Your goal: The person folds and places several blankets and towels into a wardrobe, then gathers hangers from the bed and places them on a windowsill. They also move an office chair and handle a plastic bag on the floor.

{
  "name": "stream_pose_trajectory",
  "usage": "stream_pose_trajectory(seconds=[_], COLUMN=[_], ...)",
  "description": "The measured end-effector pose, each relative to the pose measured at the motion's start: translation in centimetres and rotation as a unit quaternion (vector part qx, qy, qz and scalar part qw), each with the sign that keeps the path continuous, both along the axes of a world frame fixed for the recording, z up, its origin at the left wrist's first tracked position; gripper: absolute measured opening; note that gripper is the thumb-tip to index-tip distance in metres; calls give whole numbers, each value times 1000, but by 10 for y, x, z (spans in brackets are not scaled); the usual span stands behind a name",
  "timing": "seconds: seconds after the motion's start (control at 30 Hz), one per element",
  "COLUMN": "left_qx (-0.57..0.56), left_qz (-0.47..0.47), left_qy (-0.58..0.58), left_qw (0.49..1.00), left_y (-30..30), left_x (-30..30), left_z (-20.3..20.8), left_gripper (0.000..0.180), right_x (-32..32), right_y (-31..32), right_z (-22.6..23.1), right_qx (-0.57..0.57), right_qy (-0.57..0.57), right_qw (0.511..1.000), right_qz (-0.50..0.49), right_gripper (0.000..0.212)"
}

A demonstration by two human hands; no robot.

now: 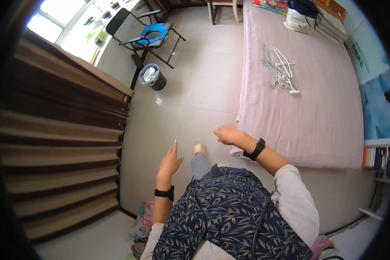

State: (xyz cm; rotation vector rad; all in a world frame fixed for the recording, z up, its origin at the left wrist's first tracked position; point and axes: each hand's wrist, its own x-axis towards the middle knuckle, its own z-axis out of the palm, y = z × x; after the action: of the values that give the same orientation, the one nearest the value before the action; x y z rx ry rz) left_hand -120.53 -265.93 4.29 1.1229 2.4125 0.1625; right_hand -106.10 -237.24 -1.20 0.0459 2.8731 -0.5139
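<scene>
My left hand [170, 164] is held out over the floor, its fingers stretched forward, holding nothing. Nearer the bed's front corner, my right hand [228, 134] hangs in the air with loosely bent fingers slightly apart, and no object shows in it. Neither hand touches anything. A small heap of white and pale green clothes hangers [283, 73] lies on the pink bed sheet [307, 125], beyond my right hand. I wear a dark leaf-patterned apron [229, 208] and a black band on each wrist.
Brown striped curtains [65, 147] line the left side. A lined waste bin [157, 81] stands ahead on the tiled floor [203, 82], near a folding chair with a blue seat ring [154, 34]. Folded bedding [300, 21] sits at the bed's far end; books [374, 157] stand at right.
</scene>
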Motion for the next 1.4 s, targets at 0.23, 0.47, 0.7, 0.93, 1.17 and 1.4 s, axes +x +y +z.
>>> stream_pose_trajectory(seconds=[0.23, 0.47, 0.7, 0.93, 1.17, 1.4], left_qx=[14, 50, 42, 8, -45, -33], left_qz=[-150, -359, -495, -552, -558, -574], left_qy=[-2, 2, -30, -18, -50, -118], left_qw=[989, 932, 867, 834, 827, 810], left_y=[119, 289, 486, 698, 858, 937], left_x=[-161, -217, -189, -174, -153, -95], left_z=[0, -17, -29, -56, -101, -159], left_gripper=[84, 77, 78, 79, 78, 78], right_x=[-79, -58, 29, 68, 77, 105], right_y=[48, 116, 244, 472, 661, 768], right_z=[5, -6, -85, -217, -289, -383], right_qx=[-15, -92, -116, -152, -148, 14], right_qy=[-91, -111, -78, 2, -23, -26], right_qw=[983, 912, 836, 696, 630, 584], right_qz=[-161, -385, -530, -701, -762, -811], right_gripper=[19, 31, 40, 48, 62, 65])
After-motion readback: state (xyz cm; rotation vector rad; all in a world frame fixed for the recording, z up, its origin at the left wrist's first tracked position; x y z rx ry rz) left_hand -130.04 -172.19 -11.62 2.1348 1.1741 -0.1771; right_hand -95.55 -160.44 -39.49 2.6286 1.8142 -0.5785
